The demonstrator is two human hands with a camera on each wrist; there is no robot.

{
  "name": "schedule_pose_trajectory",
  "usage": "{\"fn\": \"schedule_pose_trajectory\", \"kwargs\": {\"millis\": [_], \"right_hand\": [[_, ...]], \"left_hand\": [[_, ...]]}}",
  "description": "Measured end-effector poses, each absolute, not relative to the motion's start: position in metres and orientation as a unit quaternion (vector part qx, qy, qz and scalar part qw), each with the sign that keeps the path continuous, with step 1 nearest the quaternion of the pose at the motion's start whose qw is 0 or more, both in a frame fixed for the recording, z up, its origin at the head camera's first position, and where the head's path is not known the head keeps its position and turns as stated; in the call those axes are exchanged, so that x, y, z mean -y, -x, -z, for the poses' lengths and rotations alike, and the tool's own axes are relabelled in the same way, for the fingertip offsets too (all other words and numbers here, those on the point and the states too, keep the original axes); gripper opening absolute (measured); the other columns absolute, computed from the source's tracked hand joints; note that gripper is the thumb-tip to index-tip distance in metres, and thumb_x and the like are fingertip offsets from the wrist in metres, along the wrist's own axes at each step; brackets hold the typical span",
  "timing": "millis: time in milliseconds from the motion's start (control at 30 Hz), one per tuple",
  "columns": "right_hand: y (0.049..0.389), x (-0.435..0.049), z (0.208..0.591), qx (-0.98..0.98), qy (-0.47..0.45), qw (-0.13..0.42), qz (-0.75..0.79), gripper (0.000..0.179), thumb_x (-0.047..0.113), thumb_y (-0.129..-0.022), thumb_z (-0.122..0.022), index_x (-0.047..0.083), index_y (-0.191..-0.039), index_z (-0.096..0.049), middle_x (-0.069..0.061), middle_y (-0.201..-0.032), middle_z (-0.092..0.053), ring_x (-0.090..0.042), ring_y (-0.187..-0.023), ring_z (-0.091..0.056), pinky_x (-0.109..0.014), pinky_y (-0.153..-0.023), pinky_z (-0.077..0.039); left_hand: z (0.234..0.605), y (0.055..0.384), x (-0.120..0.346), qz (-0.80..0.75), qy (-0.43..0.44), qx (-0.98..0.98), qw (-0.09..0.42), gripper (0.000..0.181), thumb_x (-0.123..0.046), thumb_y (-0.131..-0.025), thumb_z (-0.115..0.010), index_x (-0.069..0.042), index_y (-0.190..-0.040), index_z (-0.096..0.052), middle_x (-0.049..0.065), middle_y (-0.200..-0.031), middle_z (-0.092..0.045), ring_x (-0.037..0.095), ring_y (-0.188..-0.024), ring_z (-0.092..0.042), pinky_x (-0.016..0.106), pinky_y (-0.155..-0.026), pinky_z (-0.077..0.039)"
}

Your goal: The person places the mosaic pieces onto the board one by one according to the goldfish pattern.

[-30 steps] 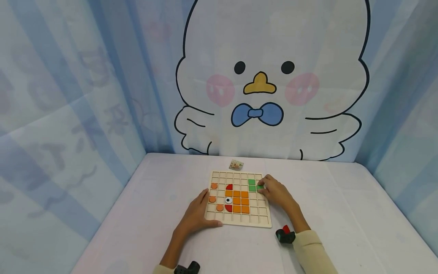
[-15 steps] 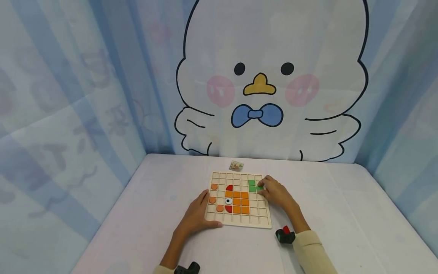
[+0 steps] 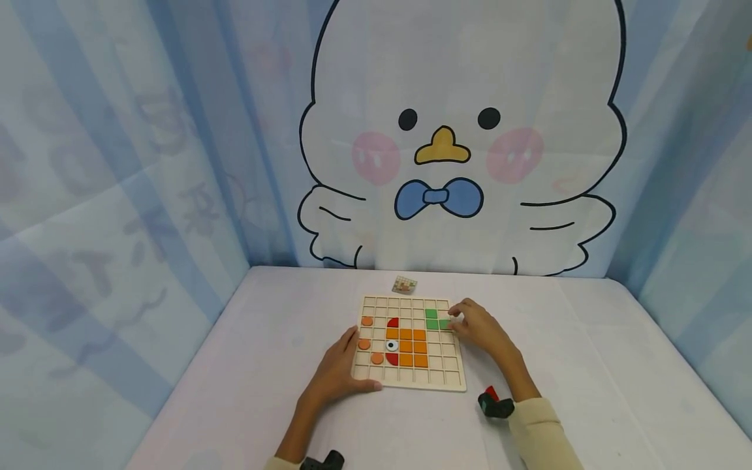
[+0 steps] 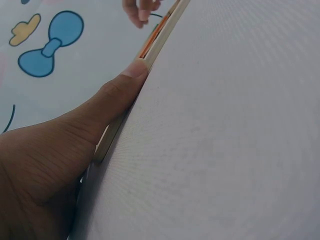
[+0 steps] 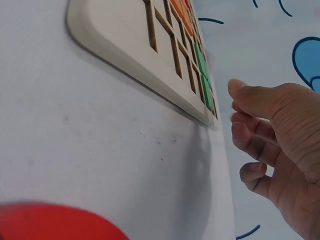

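Note:
A square wooden grid board [image 3: 443, 375] lies on the table. Orange square tiles [image 3: 406, 346], red rounded pieces [image 3: 392, 359], orange discs [image 3: 364, 344] and a round eye piece [image 3: 391, 345] sit in its cells. Toward the far right corner are three green tiles [image 3: 431, 324]. My left hand [image 3: 335, 371] rests at the board's near left corner, fingers along the left edge; the thumb [image 4: 134, 70] lies against the near edge. Just off the right edge, by the green tiles, my right hand [image 3: 478, 326] has loosely bent fingers [image 5: 250, 135] with nothing between them.
A small picture card [image 3: 405, 284] lies beyond the board's far edge. White cloth covers the table [image 3: 247, 365]. Behind it hangs a curtain [image 3: 446, 241] with a cartoon bird; blue curtains [image 3: 117, 196] stand at the sides. Dark devices [image 3: 496, 406] are on both wrists.
My right hand has drawn slightly right and away from the green tile at the edge, which shows more now; its fingers have parted. The left hand and the board stay in place.

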State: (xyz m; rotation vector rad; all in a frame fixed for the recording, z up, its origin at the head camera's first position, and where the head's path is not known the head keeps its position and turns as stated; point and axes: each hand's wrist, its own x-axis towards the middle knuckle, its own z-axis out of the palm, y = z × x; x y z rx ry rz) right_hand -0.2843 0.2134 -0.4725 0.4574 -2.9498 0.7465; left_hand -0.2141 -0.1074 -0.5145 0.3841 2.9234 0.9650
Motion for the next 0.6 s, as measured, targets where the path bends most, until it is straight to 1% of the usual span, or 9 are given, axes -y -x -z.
{"fn": "schedule_pose_trajectory", "kwargs": {"millis": [200,333,500,600], "right_hand": [[0.274,-0.226,0.463,0.955,-0.146,0.026,-0.256,0.022,0.017,-0.090,-0.070,0.003,-0.107,-0.069,-0.009,-0.102,-0.065,-0.016,-0.081,-0.055,-0.030,-0.071,-0.050],[0.265,-0.233,0.457,0.954,-0.145,0.008,-0.264,0.020,0.017,-0.090,-0.070,0.005,-0.105,-0.069,-0.007,-0.100,-0.065,-0.015,-0.080,-0.055,-0.025,-0.069,-0.050],[0.252,-0.242,0.454,0.951,-0.144,-0.019,-0.273,0.020,0.018,-0.088,-0.072,0.005,-0.104,-0.068,-0.004,-0.096,-0.064,-0.013,-0.079,-0.053,-0.023,-0.066,-0.048],[0.242,-0.247,0.454,0.947,-0.147,-0.045,-0.283,0.022,0.018,-0.086,-0.074,0.005,-0.102,-0.068,-0.002,-0.092,-0.063,-0.014,-0.078,-0.052,-0.022,-0.064,-0.047]], "left_hand": [[0.516,0.215,0.107,-0.311,-0.125,-0.942,0.022,0.125,-0.067,-0.064,-0.079,-0.006,-0.156,-0.021,0.012,-0.163,-0.020,0.034,-0.143,-0.032,0.053,-0.114,-0.033],[0.515,0.215,0.107,-0.310,-0.126,-0.942,0.023,0.124,-0.068,-0.064,-0.078,-0.006,-0.156,-0.021,0.012,-0.163,-0.019,0.034,-0.144,-0.031,0.053,-0.115,-0.032],[0.513,0.214,0.107,-0.312,-0.127,-0.941,0.022,0.124,-0.067,-0.065,-0.078,-0.005,-0.155,-0.022,0.013,-0.162,-0.020,0.034,-0.143,-0.032,0.053,-0.115,-0.033],[0.513,0.213,0.107,-0.311,-0.128,-0.941,0.024,0.124,-0.066,-0.065,-0.079,-0.005,-0.155,-0.021,0.012,-0.162,-0.020,0.034,-0.143,-0.033,0.054,-0.114,-0.033]]}}
